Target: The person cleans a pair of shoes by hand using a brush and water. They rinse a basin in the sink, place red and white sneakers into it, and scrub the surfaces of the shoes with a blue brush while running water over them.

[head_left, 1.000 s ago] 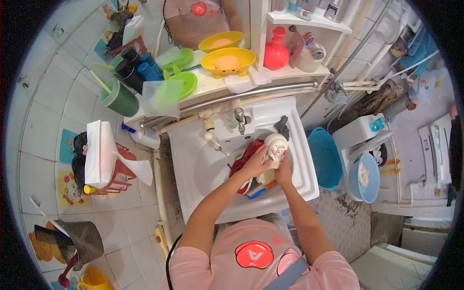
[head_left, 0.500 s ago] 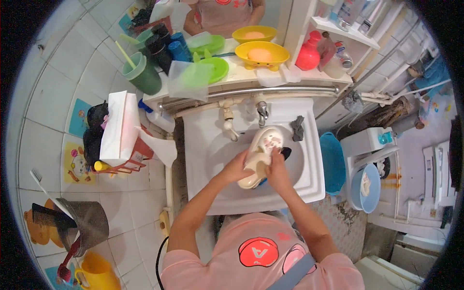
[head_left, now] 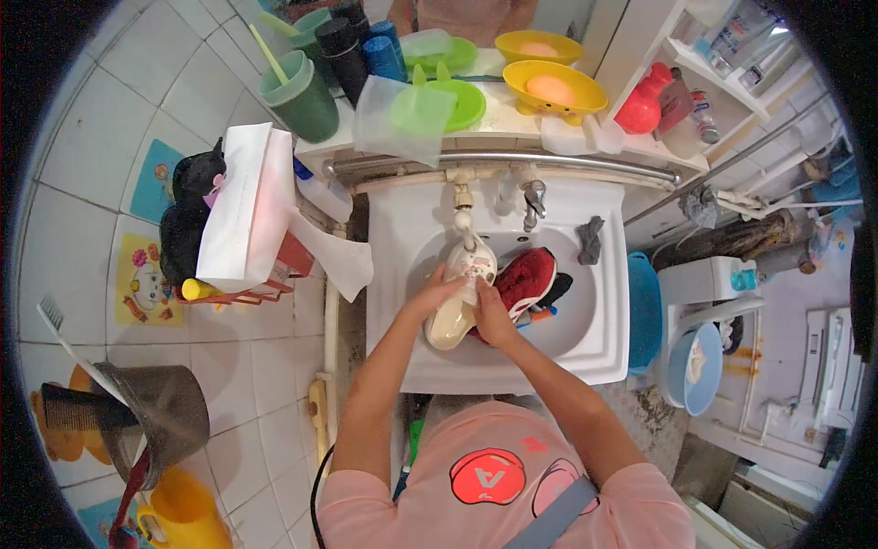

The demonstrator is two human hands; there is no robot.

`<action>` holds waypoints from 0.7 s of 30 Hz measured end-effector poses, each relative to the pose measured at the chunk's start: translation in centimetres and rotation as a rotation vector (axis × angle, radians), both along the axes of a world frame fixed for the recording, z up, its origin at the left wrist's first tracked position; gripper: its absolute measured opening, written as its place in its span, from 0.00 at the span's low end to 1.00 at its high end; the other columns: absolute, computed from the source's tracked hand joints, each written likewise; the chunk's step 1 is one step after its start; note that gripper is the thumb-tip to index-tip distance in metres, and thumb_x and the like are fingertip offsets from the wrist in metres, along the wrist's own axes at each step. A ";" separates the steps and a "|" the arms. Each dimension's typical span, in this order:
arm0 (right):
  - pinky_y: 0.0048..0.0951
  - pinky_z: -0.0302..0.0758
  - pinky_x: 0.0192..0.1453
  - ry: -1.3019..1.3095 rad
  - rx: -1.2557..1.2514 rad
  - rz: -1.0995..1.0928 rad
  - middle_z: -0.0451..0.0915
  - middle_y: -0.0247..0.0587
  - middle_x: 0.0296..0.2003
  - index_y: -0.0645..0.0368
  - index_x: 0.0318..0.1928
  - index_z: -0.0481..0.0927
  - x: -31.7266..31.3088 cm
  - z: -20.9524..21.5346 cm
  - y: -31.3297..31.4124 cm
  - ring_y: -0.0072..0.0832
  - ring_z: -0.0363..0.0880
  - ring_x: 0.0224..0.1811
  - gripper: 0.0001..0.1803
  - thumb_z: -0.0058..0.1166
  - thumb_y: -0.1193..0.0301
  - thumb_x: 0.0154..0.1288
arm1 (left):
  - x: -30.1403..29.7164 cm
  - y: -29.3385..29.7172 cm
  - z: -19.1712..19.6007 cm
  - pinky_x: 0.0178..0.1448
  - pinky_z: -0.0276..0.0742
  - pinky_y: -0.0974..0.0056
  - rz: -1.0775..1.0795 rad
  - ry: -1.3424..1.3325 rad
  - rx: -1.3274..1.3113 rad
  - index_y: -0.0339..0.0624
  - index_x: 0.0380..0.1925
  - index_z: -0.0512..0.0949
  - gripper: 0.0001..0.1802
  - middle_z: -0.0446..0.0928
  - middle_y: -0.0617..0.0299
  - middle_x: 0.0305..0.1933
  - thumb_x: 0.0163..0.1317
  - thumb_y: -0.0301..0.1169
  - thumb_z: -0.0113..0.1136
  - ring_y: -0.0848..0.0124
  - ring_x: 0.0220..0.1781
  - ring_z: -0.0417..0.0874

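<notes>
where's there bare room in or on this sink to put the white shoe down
Bare patches: the sink rim's front right corner, and the basin floor right of the red shoe. Crowded: the basin middle, where both hands hold the white shoe under the tap, and the shelf of dishes behind.

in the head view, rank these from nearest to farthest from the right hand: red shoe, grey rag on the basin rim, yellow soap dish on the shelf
1. red shoe, in the basin just right of the right hand.
2. grey rag, on the basin's back right rim.
3. yellow soap dish, up on the shelf behind the tap.
</notes>
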State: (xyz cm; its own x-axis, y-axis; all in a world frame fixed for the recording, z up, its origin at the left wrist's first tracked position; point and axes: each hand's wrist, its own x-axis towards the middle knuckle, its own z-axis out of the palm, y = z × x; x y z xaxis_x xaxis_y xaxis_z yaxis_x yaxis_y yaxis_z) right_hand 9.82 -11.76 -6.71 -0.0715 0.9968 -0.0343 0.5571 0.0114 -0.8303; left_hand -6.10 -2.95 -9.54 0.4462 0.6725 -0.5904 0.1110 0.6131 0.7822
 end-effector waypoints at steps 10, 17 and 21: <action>0.36 0.75 0.37 0.050 0.023 -0.321 0.78 0.45 0.33 0.58 0.31 0.79 11.3 -4.2 -4.6 0.43 0.77 0.34 0.08 0.49 0.79 0.50 | 2.7 1.3 0.1 0.65 0.59 0.58 -0.173 0.657 0.516 0.35 0.62 0.53 0.56 0.59 0.43 0.62 0.33 0.48 0.70 0.52 0.65 0.59; 0.49 0.69 0.53 -0.693 -0.299 0.084 0.70 0.45 0.52 0.53 0.52 0.73 11.8 -10.8 -5.9 0.43 0.67 0.56 0.21 0.46 0.73 0.54 | 5.2 -0.6 -0.3 0.66 0.58 0.57 -0.281 0.706 0.565 0.35 0.63 0.52 0.58 0.60 0.42 0.61 0.33 0.45 0.72 0.50 0.64 0.60; 0.53 0.57 0.62 -0.840 -0.522 0.116 0.60 0.41 0.61 0.51 0.59 0.65 9.5 -6.1 -5.1 0.39 0.54 0.66 0.26 0.47 0.69 0.57 | 3.1 -0.9 -0.5 0.65 0.60 0.56 -0.185 0.780 0.509 0.36 0.63 0.52 0.59 0.60 0.42 0.60 0.31 0.46 0.73 0.49 0.63 0.60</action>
State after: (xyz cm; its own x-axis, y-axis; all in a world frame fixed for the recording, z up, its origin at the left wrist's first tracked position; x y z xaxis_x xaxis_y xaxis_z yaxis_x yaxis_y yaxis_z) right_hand 19.35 -16.82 -12.78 0.0813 0.8307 -0.5508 0.9849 -0.1518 -0.0836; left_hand -3.01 -3.82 -10.08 0.1752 0.8895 -0.4220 0.7762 0.1389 0.6150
